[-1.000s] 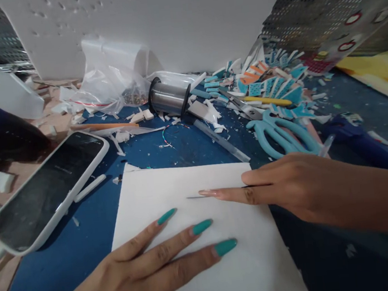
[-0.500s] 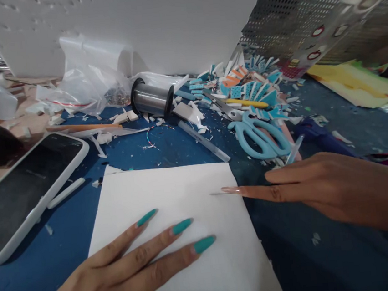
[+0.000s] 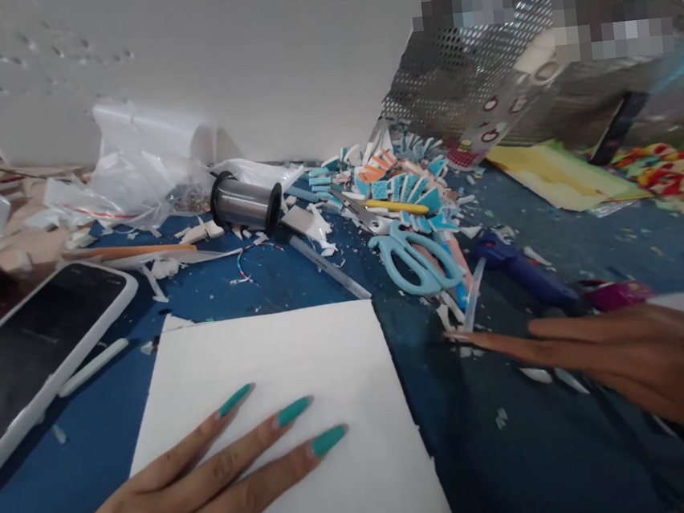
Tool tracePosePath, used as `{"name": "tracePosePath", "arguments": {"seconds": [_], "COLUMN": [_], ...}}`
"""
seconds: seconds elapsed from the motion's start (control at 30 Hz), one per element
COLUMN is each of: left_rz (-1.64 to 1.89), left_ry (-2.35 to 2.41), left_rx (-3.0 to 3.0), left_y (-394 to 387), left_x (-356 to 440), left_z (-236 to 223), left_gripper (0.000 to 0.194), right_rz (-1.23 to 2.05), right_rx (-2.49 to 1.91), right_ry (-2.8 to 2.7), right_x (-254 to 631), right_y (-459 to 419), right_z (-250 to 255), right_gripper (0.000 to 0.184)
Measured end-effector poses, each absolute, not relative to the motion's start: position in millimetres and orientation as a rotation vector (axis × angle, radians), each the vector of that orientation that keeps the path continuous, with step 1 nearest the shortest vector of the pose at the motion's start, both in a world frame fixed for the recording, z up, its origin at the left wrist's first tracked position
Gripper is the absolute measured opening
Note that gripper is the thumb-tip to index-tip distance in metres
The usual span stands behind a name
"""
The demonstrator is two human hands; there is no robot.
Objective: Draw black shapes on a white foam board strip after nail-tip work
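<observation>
Phone [image 3: 36,350] lies far left on the desk [image 3: 295,269], screen up, dark, tilted so its long side runs up to the right. A thin white stick [image 3: 92,367] lies just beside it.

White sheet [image 3: 282,391] sits front and centre on the blue desk, flat, near corner out of frame. Its long axis seems to run away from the camera, far edge roughly square to the view, right edge slanting down to the right. Left hand [image 3: 208,495] is spread flat on the sheet's near half, fingers extended, pointing up and right, pressing, gripping nothing.

Behind the sheet: spool [image 3: 246,205] on its side, plastic bags, white offcuts, a clear rod lying diagonally. Further right, blue scissors [image 3: 418,257], handles toward the camera, amid blue and orange scraps.

Right hand [image 3: 630,358] is off the sheet, on the desk just right of it, forefinger stretched left and low. A slim clear tool shaft [image 3: 473,300] rises by the fingertip; whether the hand grips it I cannot tell, since the fingers hide the hold.

Risks, as I judge them: a sharp tip so near the forefinger could nick it if the hand slides. Sheet held on one half only; it could pivot under a sideways push. Loose scraps under the sheet would lift it and spoil a clean line.
</observation>
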State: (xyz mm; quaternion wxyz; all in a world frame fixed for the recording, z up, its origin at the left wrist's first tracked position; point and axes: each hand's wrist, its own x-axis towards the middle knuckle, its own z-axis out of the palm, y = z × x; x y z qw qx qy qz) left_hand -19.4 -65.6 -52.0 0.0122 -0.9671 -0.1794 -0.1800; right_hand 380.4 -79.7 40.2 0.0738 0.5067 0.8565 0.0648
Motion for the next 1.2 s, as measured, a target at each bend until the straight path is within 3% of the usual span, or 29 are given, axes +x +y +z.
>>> {"name": "tracePosePath", "arguments": {"seconds": [0.17, 0.23, 0.37, 0.5, 0.63, 0.73, 0.83, 1.03, 1.2], "left_rz": [-0.436, -0.394, -0.161, -0.252, -0.294, -0.275, -0.268, -0.590, -0.917], "left_ry": [-0.514, -0.528, -0.403, -0.497, -0.451, -0.477, -0.664, -1.345, -1.987], "left_rx": [-3.066, -3.137, -3.358, -3.392, -3.396, -3.391, -3.344, -3.164, -3.225], "left_y": [-60, -60, -57, -59, -60, -59, -59, -60, -55], "left_x": [-18, -19, -23, -26, -26, -27, -29, -27, -26], "left_z": [-30, -18, 0, 1, 0, 2, -2, -14, -8], "left_gripper": [0.048, 0.051, 0.058, 0.060, 0.060, 0.062, 0.072, 0.131, 0.132], "right_rz": [-0.227, -0.305, -0.328, -0.411, -0.496, -0.696, -0.943, -1.552, -1.960], "right_rx": [1.745, 1.787, 1.823, 1.834, 1.870, 1.840, 1.778, 1.591, 1.546], "right_ry": [2.682, 2.638, 2.808, 2.826, 2.757, 2.687, 2.632, 2.440, 2.284], "right_x": [344, 310, 243, 212, 214, 223, 234, 253, 253], "right_y": [-66, -51, -22, -1, 9, 14, 19, 16, 10], "right_z": [60, 65, 58, 33, 18, 20, 26, 37, 31], "right_gripper": [0.050, 0.052, 0.035, 0.027, 0.034, 0.055, 0.057, 0.053, 0.053]}}
